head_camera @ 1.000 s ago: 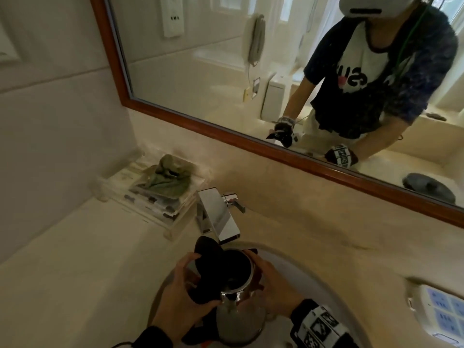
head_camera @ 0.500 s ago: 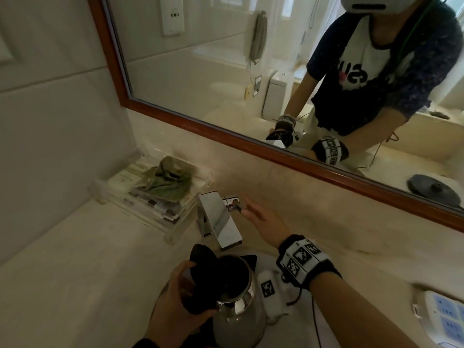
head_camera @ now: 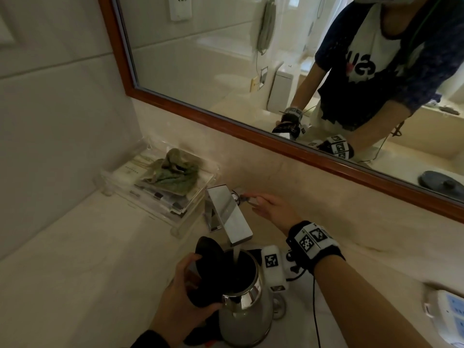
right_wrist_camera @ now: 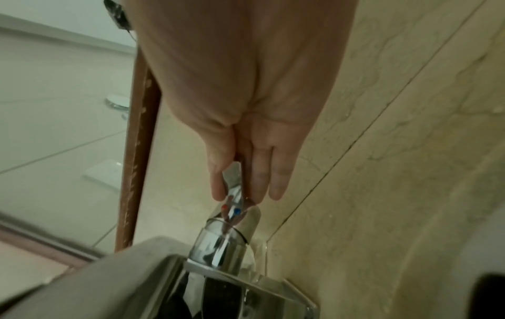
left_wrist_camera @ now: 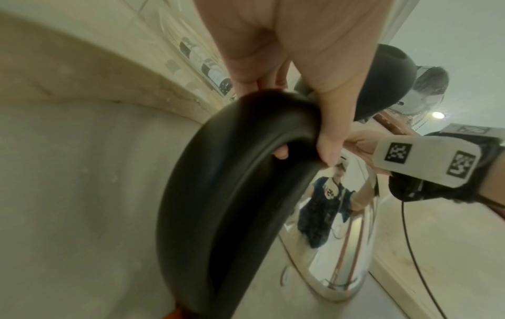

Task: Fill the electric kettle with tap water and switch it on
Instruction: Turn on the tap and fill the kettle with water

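Observation:
A steel electric kettle (head_camera: 247,320) stands in the sink below the square chrome faucet (head_camera: 231,217), its black lid (head_camera: 208,249) tipped open. A stream of water (head_camera: 236,254) falls from the spout into the kettle's mouth. My left hand (head_camera: 180,300) grips the kettle's black handle (left_wrist_camera: 232,172), fingers wrapped round it. My right hand (head_camera: 273,209) reaches to the faucet lever (head_camera: 244,197). In the right wrist view the lever (right_wrist_camera: 232,179) sits pinched between thumb and straight fingers (right_wrist_camera: 276,183). The kettle's shiny body (left_wrist_camera: 341,248) fills the lower left wrist view.
A clear tray (head_camera: 115,182) holding a green cloth (head_camera: 173,174) stands left of the faucet on the beige counter (head_camera: 75,272). A wood-framed mirror (head_camera: 276,144) runs along the wall behind. A white device (head_camera: 449,315) lies at the right edge. The mirror reflects a dark round kettle base (head_camera: 440,183).
My right hand left the kettle and moved up to the faucet lever. Water now runs from the spout into the kettle. The left hand kept hold of the handle.

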